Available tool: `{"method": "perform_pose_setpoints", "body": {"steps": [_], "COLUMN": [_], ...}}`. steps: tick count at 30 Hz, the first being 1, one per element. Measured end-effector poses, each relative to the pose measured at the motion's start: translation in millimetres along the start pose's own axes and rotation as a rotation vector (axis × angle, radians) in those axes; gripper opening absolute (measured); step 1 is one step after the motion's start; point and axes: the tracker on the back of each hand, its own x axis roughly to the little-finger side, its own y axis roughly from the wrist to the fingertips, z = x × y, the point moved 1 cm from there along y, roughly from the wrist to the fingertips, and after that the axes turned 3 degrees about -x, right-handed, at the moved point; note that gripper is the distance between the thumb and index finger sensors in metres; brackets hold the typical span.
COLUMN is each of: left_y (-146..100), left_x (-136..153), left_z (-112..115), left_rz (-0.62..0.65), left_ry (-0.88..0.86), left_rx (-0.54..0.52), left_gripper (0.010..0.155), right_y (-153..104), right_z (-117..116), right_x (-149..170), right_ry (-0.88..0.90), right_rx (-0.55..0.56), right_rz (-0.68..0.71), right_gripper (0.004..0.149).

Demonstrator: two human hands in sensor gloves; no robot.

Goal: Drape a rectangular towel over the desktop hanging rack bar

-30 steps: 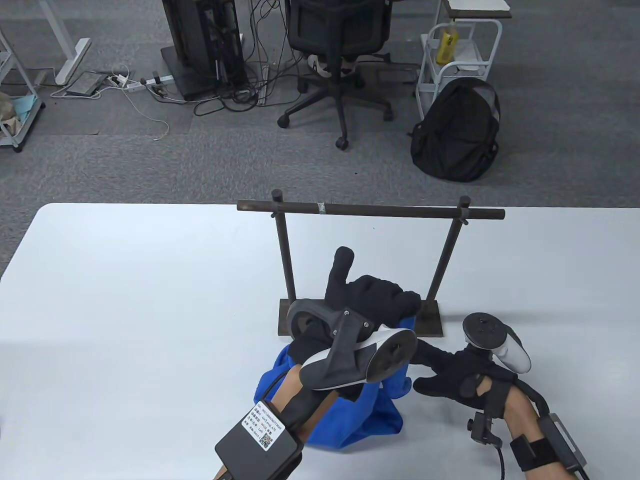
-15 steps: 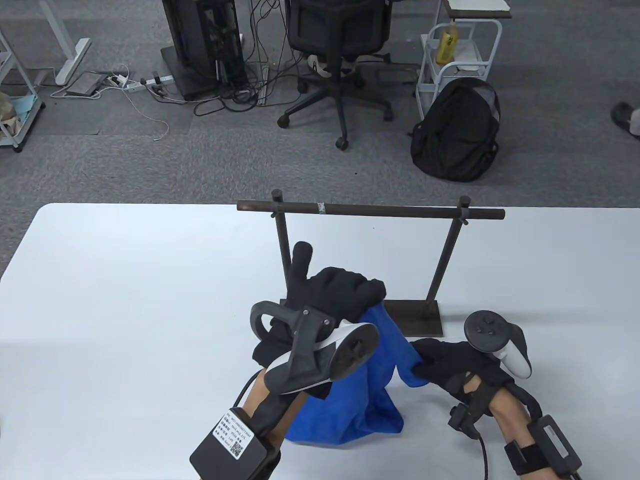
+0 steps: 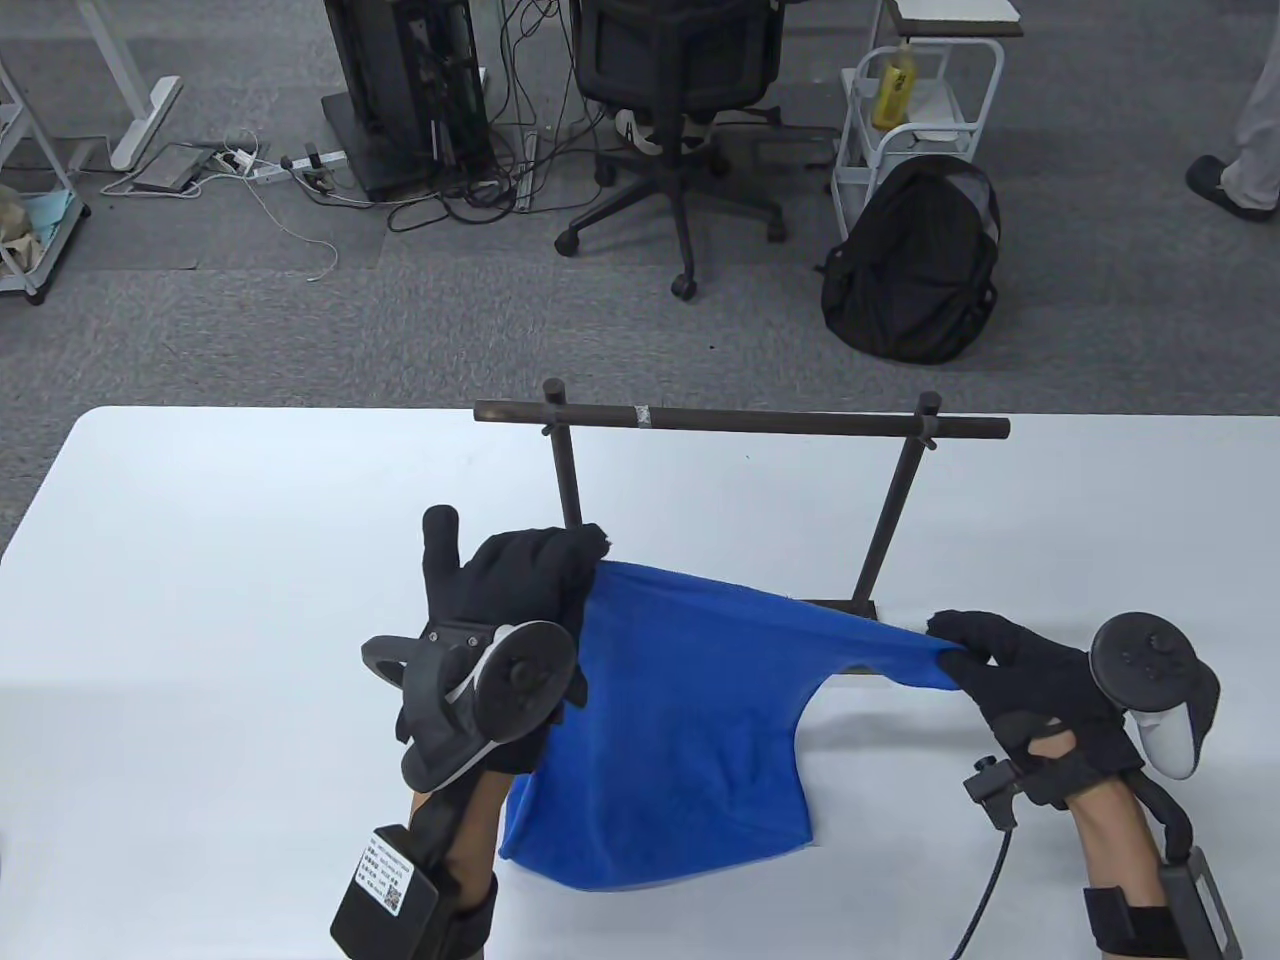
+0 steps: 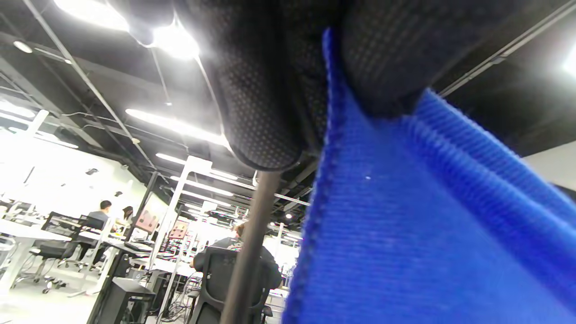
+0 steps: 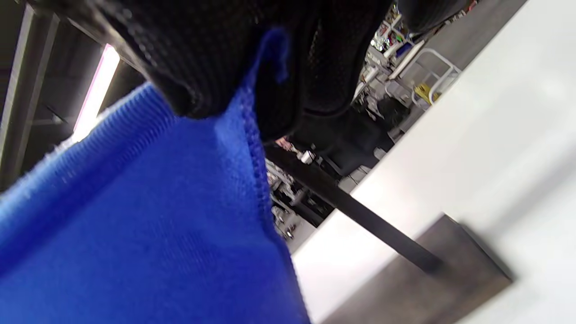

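Your left hand (image 3: 520,580) grips one upper corner of the blue towel (image 3: 690,720) and your right hand (image 3: 1020,670) pinches the opposite corner, so the top edge is stretched between them just in front of the hanging rack (image 3: 740,420). The towel hangs below that edge, its lower part resting on the white table (image 3: 220,620). The rack's horizontal bar stands bare above and behind the towel, and the towel's right end covers part of the rack's base plate.
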Motion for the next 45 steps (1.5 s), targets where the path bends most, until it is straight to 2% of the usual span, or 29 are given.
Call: {"method": "perform_pose_setpoints", "body": {"steps": [4, 7, 11, 14, 18, 21, 27, 32, 34, 36, 40, 41, 43, 45], "left_y": [3, 6, 8, 7, 5, 2, -2, -4, -4, -5, -5, -4, -1, 11], "left_x": [19, 29, 33, 34, 40, 47, 51, 47, 46, 46, 43, 41, 39, 39], "left_z": [19, 17, 13, 8, -1, -7, -13, -12, -12, -13, -17, -21, -32, -43], "left_rz": [-0.037, -0.055, -0.063, -0.069, -0.096, -0.133, -0.151, -0.138, -0.142, -0.148, -0.150, -0.139, -0.131, -0.126], "left_ry": [-0.026, -0.043, -0.085, -0.091, -0.113, -0.136, -0.152, -0.175, -0.171, -0.178, -0.184, -0.187, -0.150, -0.150], "left_rx": [0.050, 0.037, 0.015, -0.032, -0.098, -0.182, -0.277, -0.299, -0.313, -0.330, -0.328, -0.307, -0.340, -0.325], "left_gripper": [0.035, 0.035, 0.035, 0.035, 0.035, 0.035, 0.035, 0.035, 0.035, 0.035, 0.035, 0.035, 0.035, 0.035], "right_y": [-5, -8, -9, -9, -3, 4, 2, -6, -4, -3, -8, -8, -5, 3], "right_z": [16, 31, 55, 70, 78, 77, 67, 64, 63, 61, 66, 69, 77, 87], "right_x": [-22, -41, -71, -110, -148, -164, -158, -140, -139, -140, -149, -155, -165, -180], "right_ry": [-0.039, -0.032, -0.066, -0.113, -0.176, -0.168, -0.235, -0.119, -0.152, -0.136, -0.094, -0.078, -0.092, -0.092], "right_rx": [0.093, 0.125, 0.241, 0.331, 0.343, 0.326, 0.386, 0.462, 0.441, 0.467, 0.512, 0.506, 0.450, 0.426], "right_rz": [0.069, 0.138, 0.199, 0.269, 0.306, 0.311, 0.313, 0.315, 0.294, 0.301, 0.316, 0.321, 0.305, 0.298], "right_gripper": [0.041, 0.042, 0.042, 0.041, 0.041, 0.041, 0.040, 0.040, 0.041, 0.040, 0.040, 0.040, 0.040, 0.041]}}
